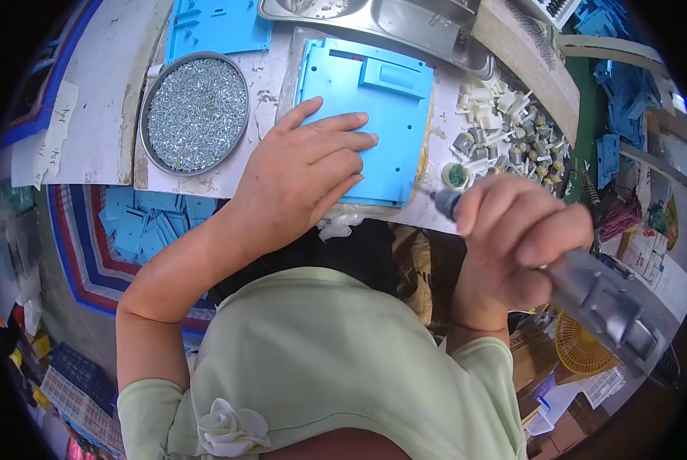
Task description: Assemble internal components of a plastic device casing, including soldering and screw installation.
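Observation:
A light blue plastic panel (389, 138) with a raised rectangular part lies on the white table, over a sheet of clear plastic. My left hand (301, 165) rests flat on its left half, fingers extended and holding nothing. On the right, my right hand (516, 226) is wrapped round a dark grey power screwdriver (616, 307). The tool's nose points left at the panel's near right corner; its thin tip is blurred, so contact cannot be told. Left of the panel, a round metal bowl (144, 126) holds many small silver screws (197, 115).
Small motors and white plastic parts (512, 130) are heaped right of the panel, beside a small round tub of green stuff (455, 175). Metal trays (424, 27) stand behind. Another blue panel (217, 27) lies at the back left. A striped bag (79, 238) holds blue pieces below.

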Motion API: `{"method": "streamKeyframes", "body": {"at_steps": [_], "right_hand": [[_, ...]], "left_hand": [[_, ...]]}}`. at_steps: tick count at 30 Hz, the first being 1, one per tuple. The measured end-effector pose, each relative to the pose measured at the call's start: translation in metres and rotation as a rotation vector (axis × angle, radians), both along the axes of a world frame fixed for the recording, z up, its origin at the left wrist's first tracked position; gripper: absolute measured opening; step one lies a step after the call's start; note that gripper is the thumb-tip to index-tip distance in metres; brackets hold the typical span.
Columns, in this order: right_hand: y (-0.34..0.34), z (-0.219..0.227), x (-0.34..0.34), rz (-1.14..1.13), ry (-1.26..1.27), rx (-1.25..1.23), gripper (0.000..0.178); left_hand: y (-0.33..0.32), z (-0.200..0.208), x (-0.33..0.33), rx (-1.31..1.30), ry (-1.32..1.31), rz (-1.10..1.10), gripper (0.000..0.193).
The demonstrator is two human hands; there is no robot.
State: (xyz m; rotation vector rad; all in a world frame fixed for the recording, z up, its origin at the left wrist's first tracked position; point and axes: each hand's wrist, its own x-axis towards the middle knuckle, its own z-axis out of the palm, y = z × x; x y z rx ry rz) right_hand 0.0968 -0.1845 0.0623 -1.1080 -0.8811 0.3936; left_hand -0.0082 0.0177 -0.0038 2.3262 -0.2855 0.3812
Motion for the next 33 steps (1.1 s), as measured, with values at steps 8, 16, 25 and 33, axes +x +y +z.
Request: {"method": "streamKeyframes", "body": {"at_steps": [8, 16, 25, 33], "right_hand": [[0.023, -0.008, 0.003, -0.008, -0.136, -0.113, 0.037], [0.033, -0.008, 0.043, -0.007, -0.082, -0.025, 0.032], [0.042, 0.002, 0.079, 0.085, -0.056, -0.014, 0.031], [0.072, -0.025, 0.114, 0.068, -0.076, 0.032, 0.025]], "left_hand": [[0.002, -0.002, 0.001, -0.015, 0.018, -0.011, 0.014], [0.003, 0.000, 0.002, -0.064, 0.086, -0.025, 0.016], [0.005, 0.001, 0.004, -0.087, 0.131, -0.021, 0.017], [0.002, -0.001, 0.000, -0.088, 0.166, -0.009, 0.018]]}}
